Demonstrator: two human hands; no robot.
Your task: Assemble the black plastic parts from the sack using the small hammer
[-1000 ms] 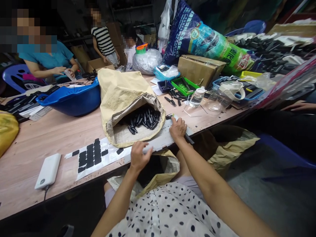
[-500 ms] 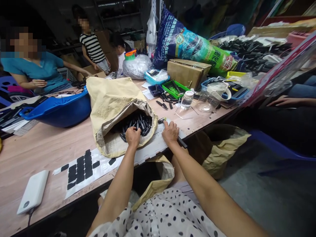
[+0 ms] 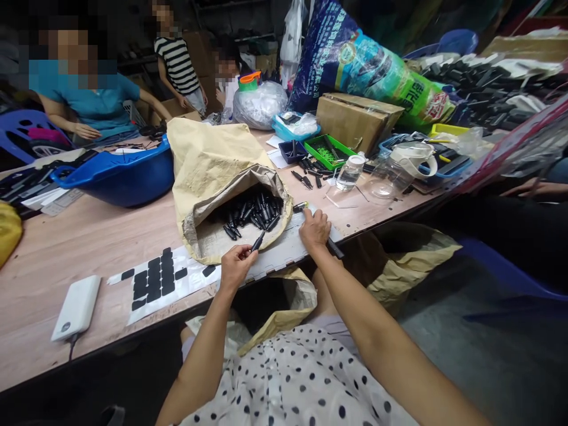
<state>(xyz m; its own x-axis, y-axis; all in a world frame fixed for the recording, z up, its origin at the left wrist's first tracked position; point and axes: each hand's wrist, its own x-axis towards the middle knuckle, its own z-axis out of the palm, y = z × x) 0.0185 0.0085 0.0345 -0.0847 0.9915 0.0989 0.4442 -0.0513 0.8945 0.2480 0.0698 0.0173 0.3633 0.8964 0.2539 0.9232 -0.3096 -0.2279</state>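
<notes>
In my left hand (image 3: 235, 266), thumb and fingers pinch a slim black pen-shaped piece (image 3: 258, 241) with a pointed end, just outside the sack's mouth. Many similar black pieces (image 3: 255, 210) lie in a heap inside the beige sack (image 3: 213, 157), which rests on its side with its opening towards me. My right hand (image 3: 315, 228) is curled over a grey-white board (image 3: 277, 254) at the table edge. A black bar (image 3: 335, 248) sticks out under its wrist, and a small yellow-green-tipped object (image 3: 300, 207) lies by its fingertips; the palm is hidden.
A sheet of black stickers (image 3: 153, 278) and a white power bank (image 3: 77, 307) lie at left, near a blue basin (image 3: 119, 177). Beyond my right hand stand a clear jar (image 3: 350, 173), a pitcher (image 3: 393, 174) and a green tray (image 3: 328, 152). Open sacks (image 3: 306, 293) hang below the edge. Other people sit and stand behind.
My left hand has drawn back out of the sack's mouth towards me, bringing one black pen-shaped piece. My right hand stays in the same place on the board. The whole view has shifted slightly.
</notes>
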